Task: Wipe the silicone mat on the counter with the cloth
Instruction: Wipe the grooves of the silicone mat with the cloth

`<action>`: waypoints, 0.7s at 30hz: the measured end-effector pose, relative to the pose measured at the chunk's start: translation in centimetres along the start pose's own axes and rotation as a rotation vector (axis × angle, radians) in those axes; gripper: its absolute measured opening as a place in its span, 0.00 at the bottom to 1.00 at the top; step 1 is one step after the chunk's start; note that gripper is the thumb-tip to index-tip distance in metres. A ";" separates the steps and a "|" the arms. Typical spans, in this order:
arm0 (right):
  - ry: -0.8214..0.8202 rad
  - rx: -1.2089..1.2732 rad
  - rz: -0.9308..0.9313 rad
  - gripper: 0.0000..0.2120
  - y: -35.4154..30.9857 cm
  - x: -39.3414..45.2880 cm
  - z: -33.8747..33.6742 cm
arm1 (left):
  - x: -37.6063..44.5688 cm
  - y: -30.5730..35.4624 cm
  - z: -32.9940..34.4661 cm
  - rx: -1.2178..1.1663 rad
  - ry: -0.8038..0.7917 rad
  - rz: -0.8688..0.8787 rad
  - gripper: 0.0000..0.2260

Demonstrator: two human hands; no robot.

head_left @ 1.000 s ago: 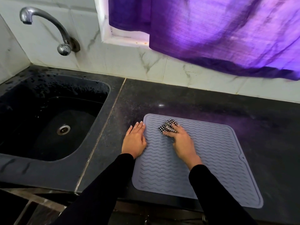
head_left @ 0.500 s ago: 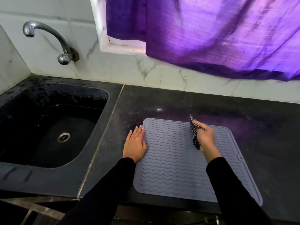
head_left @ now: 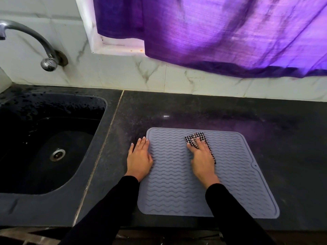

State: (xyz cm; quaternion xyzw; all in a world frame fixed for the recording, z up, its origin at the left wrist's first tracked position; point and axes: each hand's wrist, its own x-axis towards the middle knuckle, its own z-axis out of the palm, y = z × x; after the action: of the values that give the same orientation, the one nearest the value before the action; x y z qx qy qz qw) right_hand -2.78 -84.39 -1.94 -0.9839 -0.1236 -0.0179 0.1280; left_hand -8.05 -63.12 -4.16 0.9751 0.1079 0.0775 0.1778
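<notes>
Right hand [head_left: 201,160] now down, cloth [head_left: 193,137] pressed flat under our straight fingers [head_left: 201,143], upper centre of mat [head_left: 177,191]. Left hand [head_left: 139,160] flat, pins mat's left edge. We judge wiping stroke resumes.

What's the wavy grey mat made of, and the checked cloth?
The mat looks like matte rubber or silicone: moulded wavy ridges, raised rim, rounded corners. The cloth looks like thin woven fabric: checked pattern, folded under the right hand.

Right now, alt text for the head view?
A right hand presses a checked cloth onto a grey mat on a dark counter, while the left hand rests flat on the mat's left edge. A black sink lies left.
</notes>
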 end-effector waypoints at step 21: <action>0.484 0.589 0.162 0.27 0.9 -0.5 0.6 | 6.4 7.1 0.2 -0.170 -0.168 0.233 0.06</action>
State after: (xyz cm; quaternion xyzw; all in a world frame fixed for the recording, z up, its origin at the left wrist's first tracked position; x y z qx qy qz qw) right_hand -3.07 -85.16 -2.74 -0.8788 -0.0113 -0.2033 0.4316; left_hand -0.53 -68.18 -1.05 0.9654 -0.0282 0.0246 0.2579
